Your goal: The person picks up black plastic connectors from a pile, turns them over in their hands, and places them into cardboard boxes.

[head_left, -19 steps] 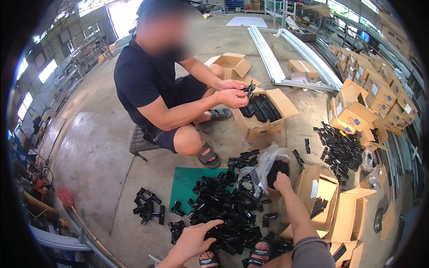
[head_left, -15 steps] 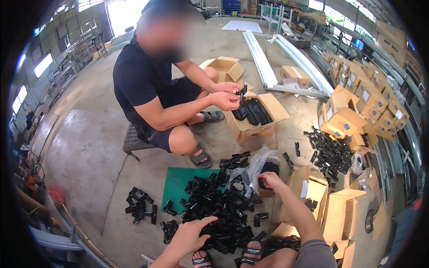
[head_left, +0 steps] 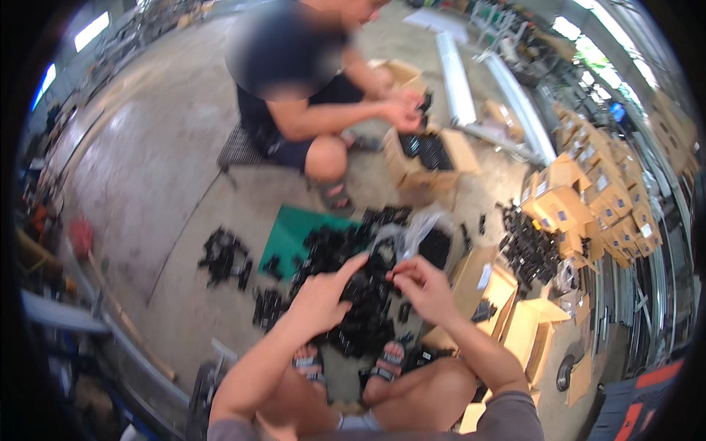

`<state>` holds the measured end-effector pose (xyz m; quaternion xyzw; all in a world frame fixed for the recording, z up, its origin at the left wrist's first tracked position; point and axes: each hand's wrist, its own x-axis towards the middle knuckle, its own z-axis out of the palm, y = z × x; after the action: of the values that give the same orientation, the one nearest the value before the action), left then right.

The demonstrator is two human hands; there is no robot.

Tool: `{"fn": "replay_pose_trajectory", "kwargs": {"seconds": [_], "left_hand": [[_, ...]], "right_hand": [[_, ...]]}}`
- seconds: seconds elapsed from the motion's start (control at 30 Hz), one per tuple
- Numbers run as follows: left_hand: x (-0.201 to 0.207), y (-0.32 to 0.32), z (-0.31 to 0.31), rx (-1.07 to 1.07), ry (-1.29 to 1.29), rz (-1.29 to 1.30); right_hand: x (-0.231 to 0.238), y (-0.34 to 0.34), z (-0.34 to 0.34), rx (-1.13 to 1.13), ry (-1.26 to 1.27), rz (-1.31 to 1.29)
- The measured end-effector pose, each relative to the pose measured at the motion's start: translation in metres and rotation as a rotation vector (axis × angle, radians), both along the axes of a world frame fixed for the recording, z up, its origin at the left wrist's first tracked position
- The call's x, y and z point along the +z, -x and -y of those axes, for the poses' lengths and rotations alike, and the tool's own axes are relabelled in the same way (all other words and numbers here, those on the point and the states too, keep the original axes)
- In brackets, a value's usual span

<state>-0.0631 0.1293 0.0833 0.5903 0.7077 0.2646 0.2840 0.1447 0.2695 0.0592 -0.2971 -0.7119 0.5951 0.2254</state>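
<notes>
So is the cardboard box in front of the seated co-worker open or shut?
Open: the cardboard box has its flaps folded outward, and rows of black parts show inside.

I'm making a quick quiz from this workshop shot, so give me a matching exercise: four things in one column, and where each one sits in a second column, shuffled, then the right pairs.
Things:
1. green mat
2. open cardboard box of black parts
3. clear plastic bag
4. stacked small cardboard boxes

Places:
A. far right, along the wall
B. on the floor, partly under the pile of black parts
C. in front of the seated co-worker
D. just beyond the right hand

Pairs: 1-B, 2-C, 3-D, 4-A
</notes>
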Motion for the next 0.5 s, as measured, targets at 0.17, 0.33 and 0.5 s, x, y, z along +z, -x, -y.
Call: {"fn": "replay_pose_trajectory", "kwargs": {"seconds": [0.17,0.33,0.5], "left_hand": [[0.017,-0.004,0.018,0.007,0.041,-0.04],[0.019,-0.012,0.026,-0.012,0.016,-0.029],[0.013,-0.015,0.028,-0.036,-0.04,-0.053]], "right_hand": [[0.046,0.025,0.045,0.152,-0.55,0.046],[0.037,0.043,0.047,0.208,-0.78,-0.019],[0.032,0.043,0.048,0.264,-0.885,0.102]]}}
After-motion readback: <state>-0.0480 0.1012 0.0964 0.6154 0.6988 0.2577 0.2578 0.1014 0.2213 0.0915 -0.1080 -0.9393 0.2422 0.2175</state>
